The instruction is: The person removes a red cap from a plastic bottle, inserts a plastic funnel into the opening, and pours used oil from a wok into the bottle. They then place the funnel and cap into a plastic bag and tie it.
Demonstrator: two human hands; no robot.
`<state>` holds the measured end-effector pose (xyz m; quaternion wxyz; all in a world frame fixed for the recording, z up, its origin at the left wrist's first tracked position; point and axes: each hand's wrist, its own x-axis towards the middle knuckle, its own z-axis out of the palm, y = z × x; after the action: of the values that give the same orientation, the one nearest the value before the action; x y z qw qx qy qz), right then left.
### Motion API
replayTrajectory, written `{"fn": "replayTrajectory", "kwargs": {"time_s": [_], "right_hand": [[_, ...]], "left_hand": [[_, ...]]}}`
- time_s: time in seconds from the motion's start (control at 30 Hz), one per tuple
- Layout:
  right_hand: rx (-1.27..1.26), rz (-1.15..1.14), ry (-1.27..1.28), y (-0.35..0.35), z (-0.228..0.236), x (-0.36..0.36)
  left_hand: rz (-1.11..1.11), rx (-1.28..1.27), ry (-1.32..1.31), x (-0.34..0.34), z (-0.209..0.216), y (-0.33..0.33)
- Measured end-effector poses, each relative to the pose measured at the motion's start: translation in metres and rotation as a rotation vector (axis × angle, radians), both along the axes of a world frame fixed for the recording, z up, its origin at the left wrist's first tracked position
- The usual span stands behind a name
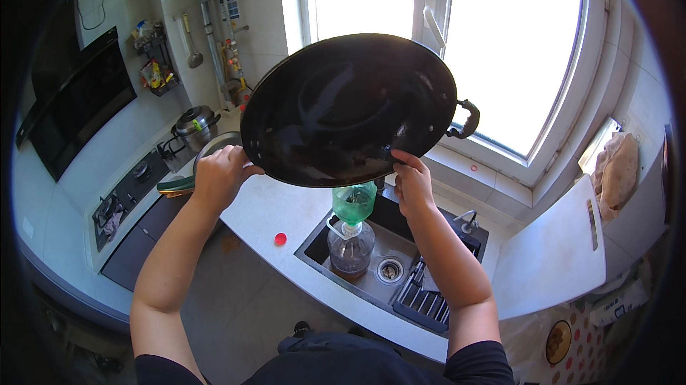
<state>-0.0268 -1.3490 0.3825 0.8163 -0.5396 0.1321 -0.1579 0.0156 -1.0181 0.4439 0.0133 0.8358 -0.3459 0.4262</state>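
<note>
A large black wok [336,110] is held up in front of me, its dark inside facing me and its lower rim above the sink. My left hand [221,176] is closed on its left edge; the wok's handle there is hidden. At the lower right, my right hand [414,183] grips the rim, index finger on the inner surface. The far right loop handle [466,119] is free. Below the rim, a green translucent funnel-like piece [355,206] sits in the neck of a big clear plastic bottle [350,251]. The bottle stands in the sink [382,296], with some brownish stuff at its bottom.
A red cap [281,239] lies on the white counter [261,206]. Behind my left hand are a pan [218,143] and a steel pot [196,126]. A dark drying rack [420,298] sits at the sink's right side, near a white cutting board [554,249]. A window [514,42] is ahead.
</note>
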Motion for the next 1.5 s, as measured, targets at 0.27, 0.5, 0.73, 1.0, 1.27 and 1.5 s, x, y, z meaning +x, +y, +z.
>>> {"fn": "replayTrajectory", "kwargs": {"time_s": [0.27,0.5,0.73,1.0,1.27,1.5], "right_hand": [[-0.063,0.058,-0.017,-0.010,0.011,0.016],[-0.167,0.118,-0.018,-0.013,0.032,0.029],[-0.216,0.145,0.013,-0.016,0.040,0.045],[-0.228,0.184,-0.031,-0.014,0.023,0.058],[-0.256,0.198,0.031,-0.011,0.024,0.056],[-0.236,0.218,0.032,-0.012,0.018,0.054]], "left_hand": [[0.049,-0.078,0.133,0.010,-0.004,0.004],[0.074,-0.143,0.193,0.014,-0.004,0.005],[0.179,-0.151,0.304,0.022,-0.008,0.008],[0.180,-0.147,0.319,0.027,-0.012,0.013],[0.166,-0.130,0.281,0.022,-0.013,0.012],[0.166,-0.104,0.245,0.019,-0.013,0.009]]}}
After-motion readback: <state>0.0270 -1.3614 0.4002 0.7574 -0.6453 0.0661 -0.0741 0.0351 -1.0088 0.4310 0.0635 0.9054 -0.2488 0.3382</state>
